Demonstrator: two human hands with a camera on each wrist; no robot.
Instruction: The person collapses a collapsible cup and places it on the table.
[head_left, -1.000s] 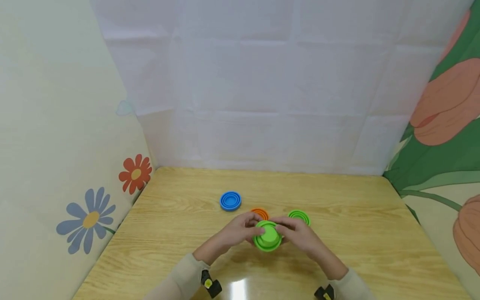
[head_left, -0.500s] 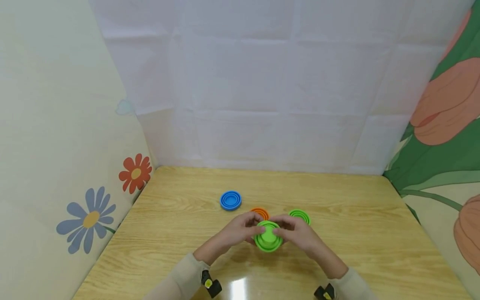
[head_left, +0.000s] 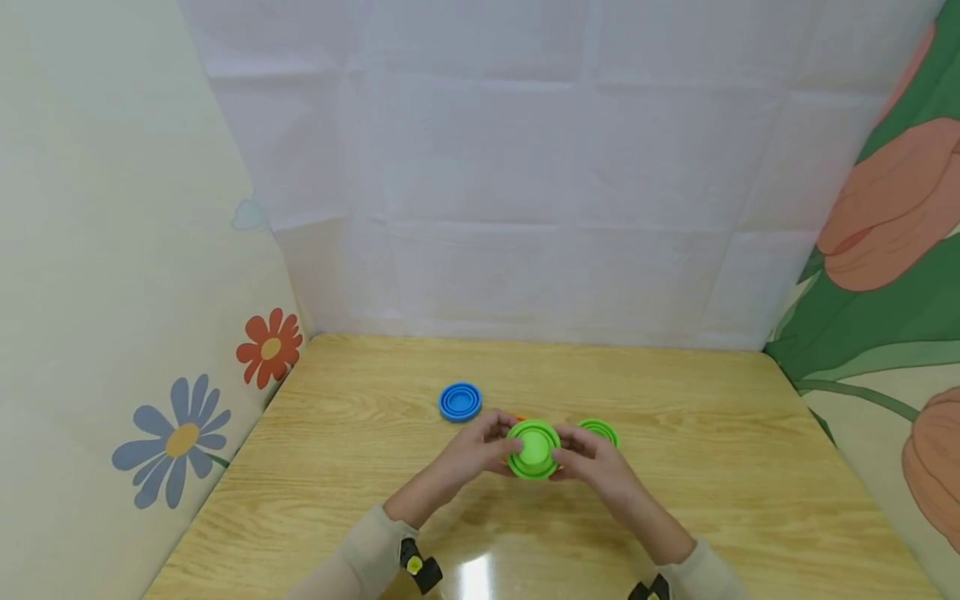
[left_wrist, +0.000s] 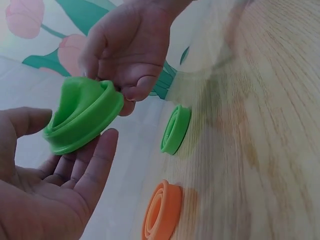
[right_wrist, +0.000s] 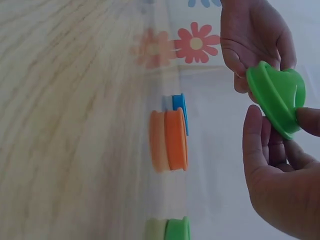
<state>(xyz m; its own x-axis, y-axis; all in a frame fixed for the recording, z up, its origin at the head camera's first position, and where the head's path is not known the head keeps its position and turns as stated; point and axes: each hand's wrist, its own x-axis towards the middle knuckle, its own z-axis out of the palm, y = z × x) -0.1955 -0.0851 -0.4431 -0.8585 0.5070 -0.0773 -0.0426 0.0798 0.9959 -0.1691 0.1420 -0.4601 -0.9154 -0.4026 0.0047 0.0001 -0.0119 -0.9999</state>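
A light green collapsible cup [head_left: 534, 448] is held above the table between both hands, tilted toward the head camera. My left hand [head_left: 480, 452] pinches its left side, thumb on the near face and fingers behind. On the opposite side, my right hand [head_left: 598, 463] pinches the rim in the same way. In the left wrist view the cup [left_wrist: 82, 115] looks partly folded, its middle bulging out of the ring. The right wrist view shows the bulge of the cup [right_wrist: 277, 97] too. Behind the hands lies a flattened orange cup [right_wrist: 176, 140], mostly hidden in the head view.
On the wooden table [head_left: 360, 450] lie a flattened blue cup [head_left: 460, 402], back left of the hands, and a second flattened green cup [head_left: 600, 431], just behind my right hand. A white cloth [head_left: 510, 275] hangs at the table's back edge; flower-patterned sheets flank both sides.
Both hands have shifted up in the head view with the green cup, covering most of the orange one. The cup has tipped so its face points more toward the camera.
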